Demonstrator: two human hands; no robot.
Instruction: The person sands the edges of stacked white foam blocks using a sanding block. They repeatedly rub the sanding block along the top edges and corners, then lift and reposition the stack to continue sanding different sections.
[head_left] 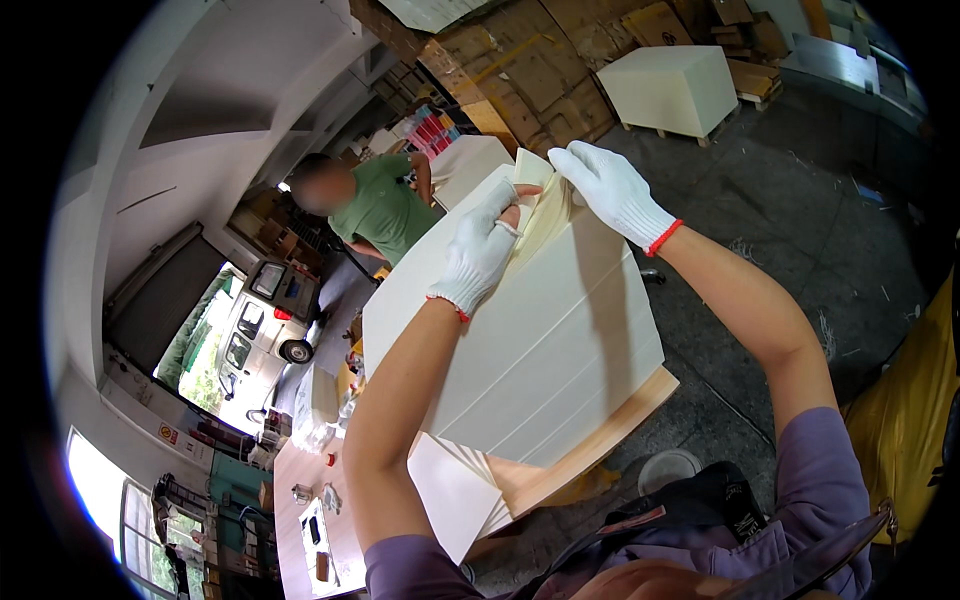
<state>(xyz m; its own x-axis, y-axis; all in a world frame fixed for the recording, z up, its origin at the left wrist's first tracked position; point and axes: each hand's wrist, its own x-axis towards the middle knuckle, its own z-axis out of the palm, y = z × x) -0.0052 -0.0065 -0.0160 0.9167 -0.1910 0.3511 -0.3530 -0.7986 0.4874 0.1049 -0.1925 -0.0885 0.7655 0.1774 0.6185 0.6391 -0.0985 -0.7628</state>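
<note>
A large stack of pale cream sheets (pixel 540 340) lies before me, its top face crossed by several straight lines. At its far end, some thin cream sheets (pixel 541 222) are lifted and bent in a fan. My left hand (pixel 482 245), in a white knitted glove with bare fingertips showing, is closed on the left side of these lifted sheets. My right hand (pixel 605 188), in a white glove with a red cuff, has its fingers bent over their far right corner. The exact grip of its fingertips is partly hidden.
A wooden board (pixel 600 443) underlies the stack, beside smaller white sheets (pixel 455 495). A table (pixel 300 500) with small tools stands left. A person in a green shirt (pixel 385 207) is beyond. A wrapped block on a pallet (pixel 670 92) and cardboard boxes (pixel 530 75) stand behind.
</note>
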